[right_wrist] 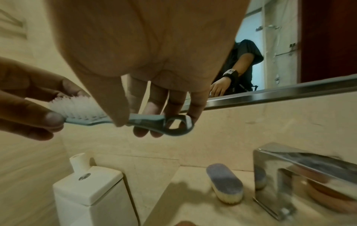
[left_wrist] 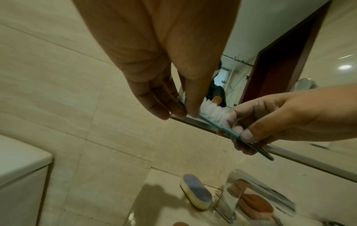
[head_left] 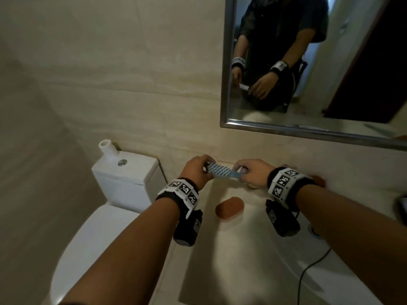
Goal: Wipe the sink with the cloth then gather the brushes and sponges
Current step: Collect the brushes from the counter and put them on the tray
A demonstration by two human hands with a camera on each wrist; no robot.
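A blue-handled brush (head_left: 220, 172) with white bristles (right_wrist: 77, 110) hangs level in the air near the back wall, held at both ends. My left hand (head_left: 206, 169) pinches the bristle end (left_wrist: 212, 113). My right hand (head_left: 239, 172) pinches the handle (right_wrist: 146, 120), whose ring-shaped end (right_wrist: 178, 125) sticks out past the fingers. Under the brush, a blue-topped yellow sponge (right_wrist: 225, 183) lies on the counter beside the chrome faucet (right_wrist: 289, 175). An orange sponge (head_left: 230, 209) lies on the counter left of the sink basin (head_left: 275, 249). No cloth shows in any view.
A white toilet tank (head_left: 125, 172) stands close on the left of the counter. The mirror's metal frame (head_left: 286, 129) runs along the wall just above my hands. Another orange object (head_left: 319, 180) sits at the counter's back right. A black cable (head_left: 308, 269) crosses the basin.
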